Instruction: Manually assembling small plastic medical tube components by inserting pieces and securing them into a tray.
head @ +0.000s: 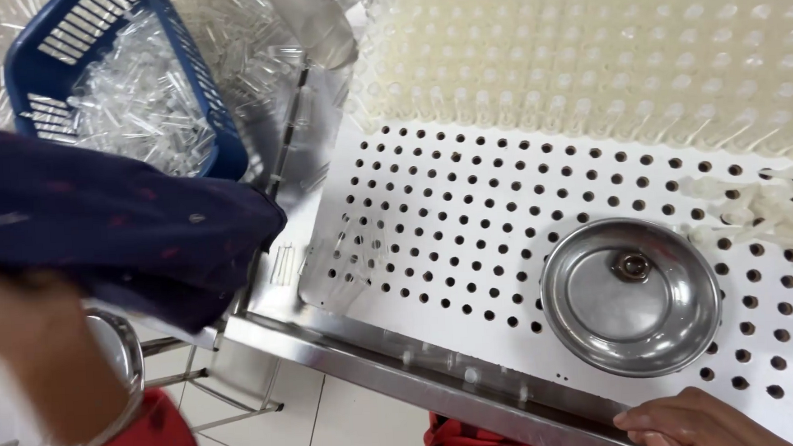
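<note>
The right hand [696, 415] lies at the near edge of the worktop, its fingers [646, 415] together and flat on the steel rim [441, 379], gripping nothing. Just beyond those fingers a shallow steel dish [631, 297] sits on the white perforated board [468, 210]; it looks bare apart from a small knob at its middle. The left hand is out of view: only a blurred forearm with a metal bangle [123, 355] and a dark sleeve [116, 229] show, so whether its fingers are apart or closed cannot be told.

Farther from the fingers, the far rows of the board are already filled with clear plastic tubes [586, 50]. The nearer rows of holes are open, so by my reckoning much of the filling is left. Past the sleeve, a blue basket [215, 124] holds loose tubes [137, 101], and a few lie on the board's left edge.
</note>
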